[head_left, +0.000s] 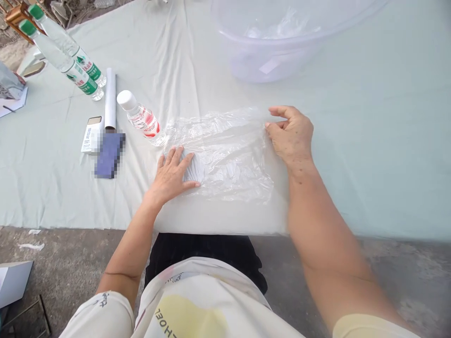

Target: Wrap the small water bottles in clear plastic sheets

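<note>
A crumpled clear plastic bag (232, 152) lies spread on the cloth-covered table in front of me. My left hand (172, 173) presses flat on its left part, fingers spread. At the bag's upper right edge is my right hand (291, 134), thumb and forefinger apart with a gap between them and nothing visibly gripped. Its other fingers are curled and partly hidden. Just beyond my left hand, a small clear bottle with a white cap (143, 119) stands by the bag's upper left corner.
A translucent lilac tub (246, 58) at the back holds clear plastic. Left are two green-capped water bottles (82, 84), a white roll (110, 98), a small white box (92, 134) and a blurred dark blue item (109, 157). The table's front edge (218, 230) runs before my body.
</note>
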Motion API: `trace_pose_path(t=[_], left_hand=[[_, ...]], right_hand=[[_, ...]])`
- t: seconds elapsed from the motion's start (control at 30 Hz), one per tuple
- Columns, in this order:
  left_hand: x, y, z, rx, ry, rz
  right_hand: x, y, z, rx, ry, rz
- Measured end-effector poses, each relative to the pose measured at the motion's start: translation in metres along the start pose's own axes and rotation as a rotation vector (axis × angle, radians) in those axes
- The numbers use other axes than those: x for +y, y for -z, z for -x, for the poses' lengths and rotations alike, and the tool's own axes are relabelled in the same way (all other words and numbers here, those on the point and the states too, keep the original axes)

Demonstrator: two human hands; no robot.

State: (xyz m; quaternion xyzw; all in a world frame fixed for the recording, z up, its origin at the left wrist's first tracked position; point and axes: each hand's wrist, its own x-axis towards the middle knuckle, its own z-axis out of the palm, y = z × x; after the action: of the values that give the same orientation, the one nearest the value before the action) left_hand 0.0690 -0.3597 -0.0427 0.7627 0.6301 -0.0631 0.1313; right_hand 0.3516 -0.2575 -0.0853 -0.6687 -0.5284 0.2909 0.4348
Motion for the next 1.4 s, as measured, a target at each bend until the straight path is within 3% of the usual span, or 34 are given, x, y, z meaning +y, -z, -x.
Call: trace_pose_path(t=[0.1, 0.17, 0.23, 0.3, 0.33, 0.37, 0.43, 0.5, 0.53, 0.63, 0.73, 0.87, 1.0, 1.1, 1.2, 1.33, 1.4], left_hand=[[0.01, -0.01, 0.006, 0.016, 0.059, 0.018], [0.018, -0.017, 0.011, 0.042, 0.083, 0.036], [0.025, -0.022, 0.014, 0.057, 0.1, 0.056], [0.028, -0.025, 0.014, 0.067, 0.108, 0.079], [0.028, -0.026, 0.014, 0.071, 0.109, 0.091], [0.028, -0.026, 0.014, 0.074, 0.107, 0.103], [0.026, -0.028, 0.013, 0.077, 0.104, 0.125], [0.024, -0.029, 0.014, 0.08, 0.098, 0.141], [0.024, -0.03, 0.014, 0.086, 0.093, 0.148], [0.023, -0.034, 0.015, 0.11, 0.074, 0.174], [0.022, -0.039, 0.015, 0.134, 0.054, 0.196], [0.019, -0.046, 0.014, 0.181, 0.031, 0.219], [0.018, -0.049, 0.014, 0.205, 0.012, 0.243], [0.017, -0.05, 0.014, 0.218, 0.003, 0.26], [0.016, -0.053, 0.013, 0.254, 0.008, 0.306], [0.014, -0.057, 0.013, 0.319, 0.013, 0.451], [0.011, -0.053, 0.019, 0.338, 0.011, 0.556]], right_hand=[[-0.01, 0.009, 0.005, 0.141, 0.059, -0.004], [-0.022, 0.016, 0.013, 0.056, 0.147, -0.058], [-0.034, 0.022, 0.021, -0.242, 0.158, -0.087], [-0.045, 0.027, 0.026, -0.65, 0.007, -0.004], [-0.049, 0.029, 0.026, -0.771, -0.104, 0.077], [-0.052, 0.032, 0.025, -0.77, -0.202, 0.178], [-0.054, 0.036, 0.021, -0.467, -0.288, 0.42], [-0.056, 0.04, 0.018, -0.107, -0.218, 0.595], [-0.058, 0.041, 0.018, -0.018, -0.162, 0.637], [-0.071, 0.032, 0.026, -0.063, 0.007, 0.503], [-0.095, -0.004, 0.042, -0.314, 0.206, 0.235], [-0.128, -0.084, 0.055, -0.607, 0.428, 0.067], [-0.149, -0.163, 0.05, -0.686, 0.411, 0.006], [-0.155, -0.192, 0.043, -0.685, 0.341, -0.097], [-0.156, -0.179, 0.042, -0.6, 0.294, -0.209], [-0.145, -0.113, 0.054, -0.633, 0.238, -0.309], [-0.135, -0.08, 0.064, -0.647, 0.129, -0.217]])
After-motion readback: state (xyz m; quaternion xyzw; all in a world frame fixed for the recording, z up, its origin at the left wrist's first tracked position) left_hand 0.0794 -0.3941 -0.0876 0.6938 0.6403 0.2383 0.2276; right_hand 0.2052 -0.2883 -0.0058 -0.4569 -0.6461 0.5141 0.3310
